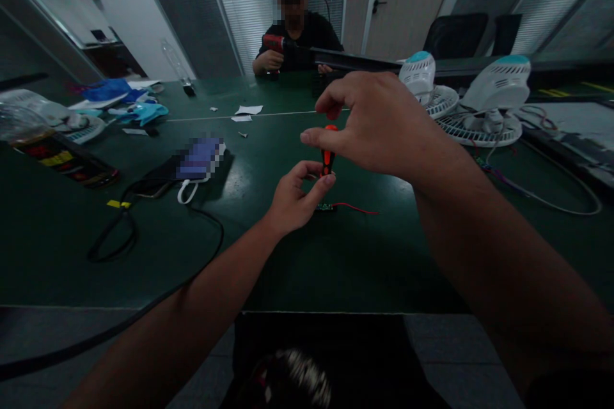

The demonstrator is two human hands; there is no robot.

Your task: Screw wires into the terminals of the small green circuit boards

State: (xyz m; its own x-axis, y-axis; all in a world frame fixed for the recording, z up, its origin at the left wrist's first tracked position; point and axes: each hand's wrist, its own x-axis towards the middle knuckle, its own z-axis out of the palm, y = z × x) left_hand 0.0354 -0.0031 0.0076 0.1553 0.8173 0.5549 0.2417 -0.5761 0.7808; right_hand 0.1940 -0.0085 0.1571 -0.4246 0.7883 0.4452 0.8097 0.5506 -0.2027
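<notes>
A small screwdriver (pixel 328 154) with an orange and black handle stands upright on the dark green table (pixel 336 262). My right hand (pixel 378 121) pinches the top of its handle with thumb and fingers. My left hand (pixel 295 195) is curled around the lower part of the handle, just above a small green circuit board (pixel 325 208). A thin red wire (pixel 357 209) trails from the board to the right.
Across the table a person (pixel 300 35) holds a red power tool. Two white fans (pixel 484 102) with loose wires lie at the right. A black cable (pixel 144 236), a face mask (pixel 199 163), a bottle (pixel 52 150) and blue gloves (pixel 139 112) lie at the left.
</notes>
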